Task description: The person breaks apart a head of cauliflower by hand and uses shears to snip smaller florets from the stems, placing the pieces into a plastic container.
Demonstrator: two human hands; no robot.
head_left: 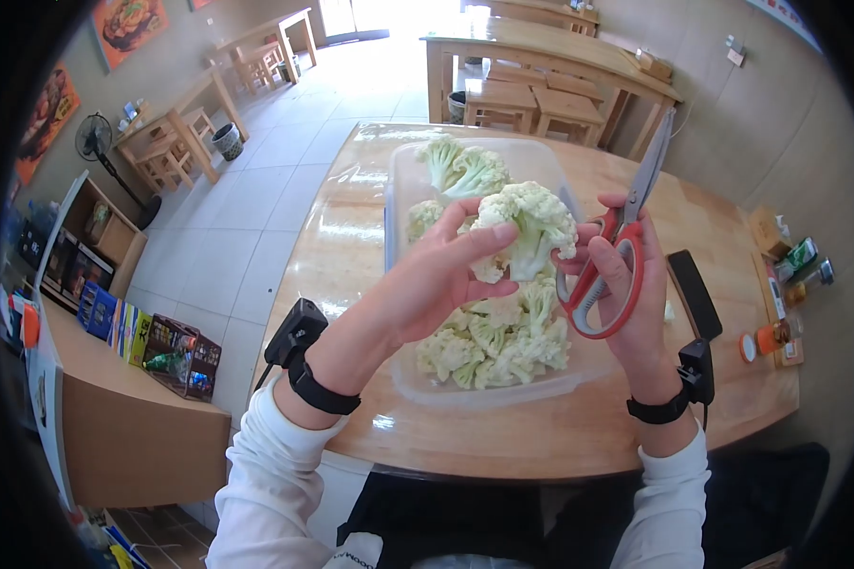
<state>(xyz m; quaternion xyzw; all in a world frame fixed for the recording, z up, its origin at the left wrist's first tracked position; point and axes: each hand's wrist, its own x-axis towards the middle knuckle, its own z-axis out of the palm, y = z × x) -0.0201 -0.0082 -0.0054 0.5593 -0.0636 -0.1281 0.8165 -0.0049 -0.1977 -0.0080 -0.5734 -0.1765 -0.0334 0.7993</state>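
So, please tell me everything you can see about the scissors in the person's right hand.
The scissors have red loop handles with pale grey lining and long silvery metal blades. The right hand grips them through the loops, blades pointing up and away, tilted slightly right; whether the blades are parted is unclear. They are held above the clear plastic tray, just right of the cauliflower piece that the left hand holds.

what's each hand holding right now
Left hand: closed on a cauliflower floret.
Right hand: closed on red-handled kitchen scissors, blades up.
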